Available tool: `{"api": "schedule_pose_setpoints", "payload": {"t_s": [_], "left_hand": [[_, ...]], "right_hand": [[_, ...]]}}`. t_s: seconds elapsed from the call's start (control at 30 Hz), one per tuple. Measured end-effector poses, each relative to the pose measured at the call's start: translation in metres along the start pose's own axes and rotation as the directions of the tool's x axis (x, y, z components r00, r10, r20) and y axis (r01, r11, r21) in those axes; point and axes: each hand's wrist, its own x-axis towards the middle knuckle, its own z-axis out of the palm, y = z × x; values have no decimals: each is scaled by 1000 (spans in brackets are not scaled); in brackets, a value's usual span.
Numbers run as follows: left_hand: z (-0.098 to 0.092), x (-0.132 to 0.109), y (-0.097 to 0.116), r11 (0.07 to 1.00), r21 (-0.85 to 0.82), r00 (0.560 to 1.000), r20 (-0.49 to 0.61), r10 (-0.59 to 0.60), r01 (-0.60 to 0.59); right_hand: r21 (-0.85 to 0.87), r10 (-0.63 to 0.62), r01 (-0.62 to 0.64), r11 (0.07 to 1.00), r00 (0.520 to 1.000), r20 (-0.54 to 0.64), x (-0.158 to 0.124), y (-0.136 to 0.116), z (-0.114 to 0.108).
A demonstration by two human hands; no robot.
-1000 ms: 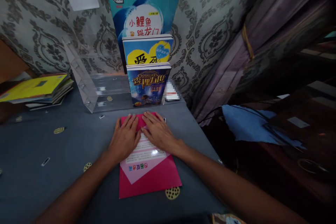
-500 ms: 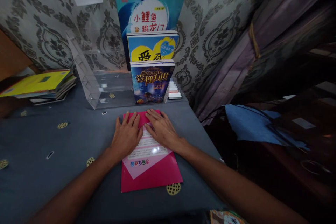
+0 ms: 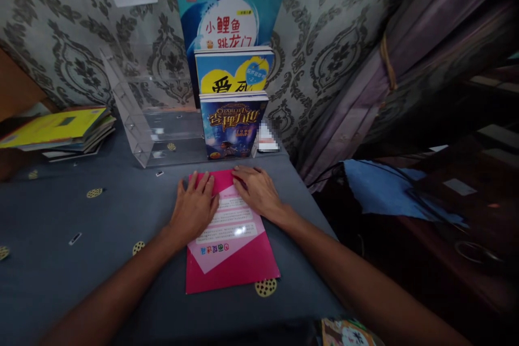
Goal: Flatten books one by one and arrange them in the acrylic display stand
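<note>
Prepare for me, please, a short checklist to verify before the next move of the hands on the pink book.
1. Pink book lies flat on the table: ok, it appears flat.
2. Left hand on the book: ok, it rests on the far left part.
3. Right hand on the book: ok, over the far right corner.
4. Upper cover fully visible: not ok, both hands hide parts.
5. Front book in the clear rack is apart from the hands: ok.
6. Underside of pink book undamaged: cannot tell, hidden.
</note>
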Motion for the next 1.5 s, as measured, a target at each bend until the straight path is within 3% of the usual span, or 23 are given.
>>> {"api": "schedule_pose_setpoints", "payload": {"t_s": [0.17,0.37,0.73,1.1,1.5], "left_hand": [[1,0,-2,1000,6,1000,-10,16,-16],[10,1,-10,994,-42,991,-91,93,-98],[24,16,-21,946,-210,964,-152,217,-246],[14,44,2,924,-206,945,-26,325,-323],[17,49,11,914,-212,937,-31,348,-346]], "right_hand": [[124,22,-15,992,998,-51,7,10,3],[296,144,-107,949,984,-109,13,17,3],[524,227,-111,844,960,-162,20,26,4],[572,247,-104,814,953,-178,24,31,7],[592,218,-70,803,959,-182,26,38,9]]}}
